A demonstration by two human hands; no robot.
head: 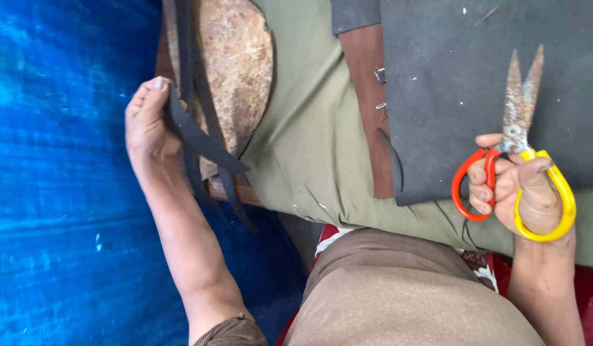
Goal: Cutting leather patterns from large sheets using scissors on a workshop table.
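Observation:
My left hand [148, 125] pinches a dark strip of cut material [203, 142] at the left, beside a worn round stone block [235, 70]. More dark strips [192, 57] hang over that block. My right hand [521, 189] grips rusty scissors [519, 109] with one orange and one yellow handle loop, blades slightly apart and pointing away from me. The scissors hover over a dark grey sheet [457, 83] that lies on an olive cloth [309, 134].
A brown leather piece [372, 102] with small metal clips lies under the grey sheet's left edge. A blue tarp [59, 173] covers the ground at the left. My knee in tan trousers [399, 295] fills the bottom centre, over a red patterned cloth [482, 263].

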